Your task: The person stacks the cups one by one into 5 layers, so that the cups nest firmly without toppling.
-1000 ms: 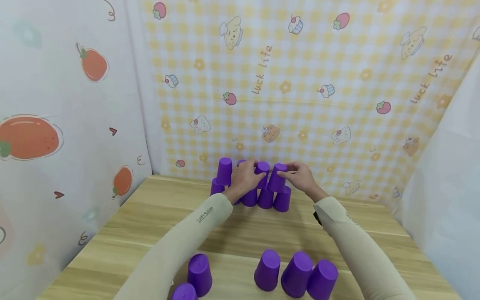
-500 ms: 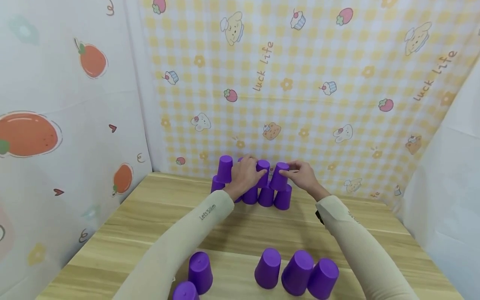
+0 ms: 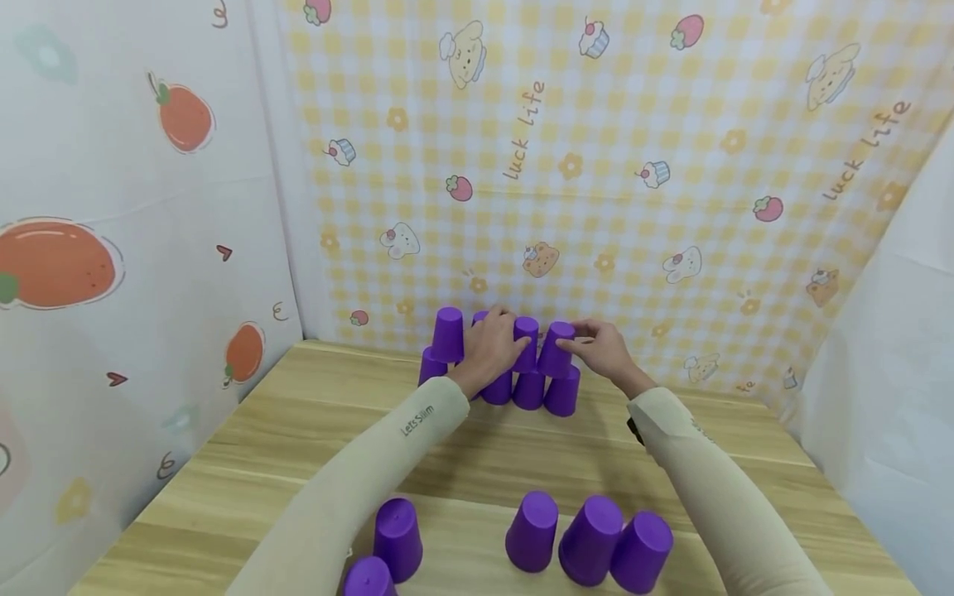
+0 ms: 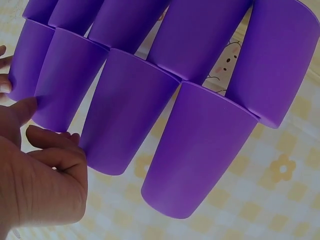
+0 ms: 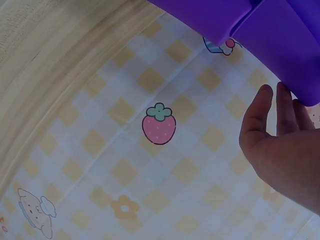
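At the back of the table, upside-down purple cups form two levels. My left hand (image 3: 489,343) is at the third upper cup from the left (image 3: 526,333), its thumb on the front and fingers bent toward the far left side. In the left wrist view that hand (image 4: 47,170) holds the cup (image 4: 72,75) near its narrow end. My right hand (image 3: 602,349) pinches the rightmost upper cup (image 3: 556,352), thumb in front, fingers behind. In the right wrist view, the right hand's fingertips (image 5: 283,90) meet that cup (image 5: 280,45). The second upper cup is mostly hidden by my left hand.
Nearer the front stand three upside-down purple cups (image 3: 589,540) on the right and two more (image 3: 397,542) on the left, beside my left sleeve. A yellow-checked cloth (image 3: 581,215) hangs right behind the stacked cups. The wooden table (image 3: 335,439) extends to both sides.
The third upper cup has shifted slightly right with my left hand, leaning less over its neighbour. My right hand stays at the rightmost upper cup. The head view has tilted a little.
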The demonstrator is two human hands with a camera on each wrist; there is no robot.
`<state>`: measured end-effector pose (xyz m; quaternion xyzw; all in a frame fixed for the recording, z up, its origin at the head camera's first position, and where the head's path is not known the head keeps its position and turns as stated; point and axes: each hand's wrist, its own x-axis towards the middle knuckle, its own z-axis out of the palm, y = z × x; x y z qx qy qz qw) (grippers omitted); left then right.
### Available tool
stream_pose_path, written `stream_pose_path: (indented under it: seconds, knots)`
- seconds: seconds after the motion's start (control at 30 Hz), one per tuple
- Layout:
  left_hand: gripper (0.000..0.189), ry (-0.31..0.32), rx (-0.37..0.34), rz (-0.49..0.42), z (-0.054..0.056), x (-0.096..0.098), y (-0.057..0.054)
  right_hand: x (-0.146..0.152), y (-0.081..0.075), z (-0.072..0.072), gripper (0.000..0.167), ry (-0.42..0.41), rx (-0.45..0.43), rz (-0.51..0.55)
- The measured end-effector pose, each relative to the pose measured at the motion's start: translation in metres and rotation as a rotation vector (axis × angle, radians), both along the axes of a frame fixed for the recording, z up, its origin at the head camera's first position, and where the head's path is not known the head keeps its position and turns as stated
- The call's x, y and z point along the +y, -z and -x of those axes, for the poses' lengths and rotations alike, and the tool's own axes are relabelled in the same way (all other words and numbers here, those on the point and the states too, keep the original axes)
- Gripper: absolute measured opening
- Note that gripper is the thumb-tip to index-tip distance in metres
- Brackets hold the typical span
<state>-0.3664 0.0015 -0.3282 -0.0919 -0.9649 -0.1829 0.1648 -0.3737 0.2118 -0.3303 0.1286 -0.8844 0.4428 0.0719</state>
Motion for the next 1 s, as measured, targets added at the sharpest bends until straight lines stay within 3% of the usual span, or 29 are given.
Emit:
stream_pose_path:
  seconds: [0.23,0.47,0.67,0.8,1.0]
  knots:
    - [0.051,0.023,0.036,0.013,0.002,-0.002,0.003,0.000,0.001,0.000,0.048,-0.002,0.013,-0.008]
    - [0.054,0.044,0.093,0.039,-0.003,-0.003,0.002,0.001,0.005,0.000,0.053,-0.007,0.000,0.002]
    - [0.057,0.053,0.093,-0.060,-0.015,-0.015,0.002,0.005,0.011,-0.004,0.063,-0.020,0.016,-0.016]
    - [0.058,0.074,0.072,-0.141,-0.025,-0.027,0.008,0.016,0.019,-0.012,0.072,0.022,0.007,-0.039]
    - [0.057,0.070,0.021,-0.207,-0.037,-0.046,0.012,0.022,0.018,-0.026,0.064,0.064,0.028,-0.036]
